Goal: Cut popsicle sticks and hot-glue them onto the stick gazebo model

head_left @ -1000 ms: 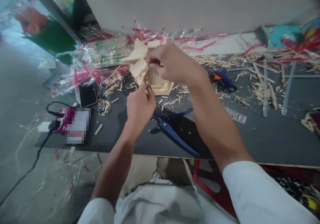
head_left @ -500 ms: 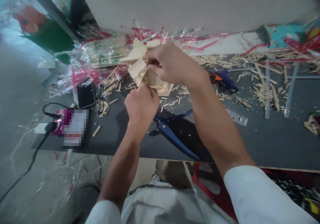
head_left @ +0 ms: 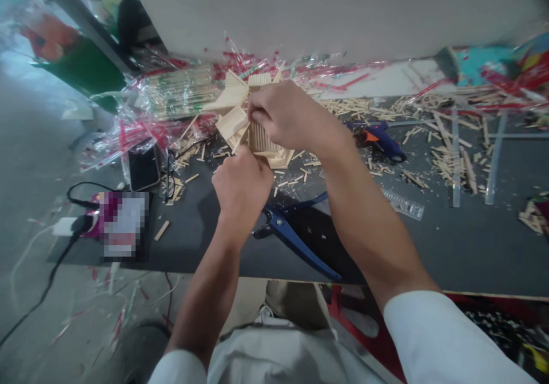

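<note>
A small model built of wooden sticks (head_left: 233,122), with ribbed slanting panels, stands on the dark table beyond my hands. My left hand (head_left: 242,179) is closed at its near edge, fingertips hidden behind the knuckles. Over the model's middle, my right hand (head_left: 286,110) is pinched, thumb and forefinger together at a panel's upper edge; whatever lies between them is too small to make out. Blue-handled cutters (head_left: 295,241) lie just below my hands. To the right of my right wrist rests a blue glue gun (head_left: 384,143) with an orange part.
Stick offcuts (head_left: 454,161) litter the table's back and right. Clear glue sticks (head_left: 456,161) and a clear ruler (head_left: 403,204) lie at right. Wrapped stick bundles (head_left: 180,90) are back left, near a phone (head_left: 144,167), glasses (head_left: 170,181) and a purple power strip (head_left: 96,218) with cables.
Both hands keep nearly the same pose at the stick model. The whole view has shifted slightly; nothing is visibly taken up or let go.
</note>
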The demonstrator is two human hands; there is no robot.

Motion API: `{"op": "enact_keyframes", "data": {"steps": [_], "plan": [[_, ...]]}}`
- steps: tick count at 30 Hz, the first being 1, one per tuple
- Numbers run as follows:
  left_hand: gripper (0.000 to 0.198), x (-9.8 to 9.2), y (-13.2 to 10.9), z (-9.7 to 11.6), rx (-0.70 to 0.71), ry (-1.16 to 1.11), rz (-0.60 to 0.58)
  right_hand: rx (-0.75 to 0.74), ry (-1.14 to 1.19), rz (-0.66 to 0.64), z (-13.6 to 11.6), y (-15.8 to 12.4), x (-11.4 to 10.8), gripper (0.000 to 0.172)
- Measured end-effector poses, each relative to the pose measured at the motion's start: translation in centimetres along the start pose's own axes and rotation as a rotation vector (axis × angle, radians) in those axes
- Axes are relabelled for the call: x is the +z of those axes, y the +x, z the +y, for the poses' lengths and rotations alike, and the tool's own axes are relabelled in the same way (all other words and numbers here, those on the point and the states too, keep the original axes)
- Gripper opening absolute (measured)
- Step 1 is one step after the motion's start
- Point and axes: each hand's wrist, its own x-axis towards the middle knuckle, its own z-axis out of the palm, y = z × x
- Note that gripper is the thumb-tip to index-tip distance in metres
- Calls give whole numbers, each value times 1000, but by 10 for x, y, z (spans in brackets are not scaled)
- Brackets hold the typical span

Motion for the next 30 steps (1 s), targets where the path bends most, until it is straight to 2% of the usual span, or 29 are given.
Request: {"op": "enact_keyframes", "data": {"steps": [8,16,22,30], "plan": [[32,5,0,-6,45,-25,-10,-20,-18,72,1,1,2,25],[32,6,0,-10,84,-50,-14,-11,-134,10,-5,-1,-4,25],[33,6,0,-12,103,-50,-16,-14,-120,54,-2,0,-1,26],[31,10,1,-14,113,-104,-11,-9,-122,40,-5,-1,-3,25]]}}
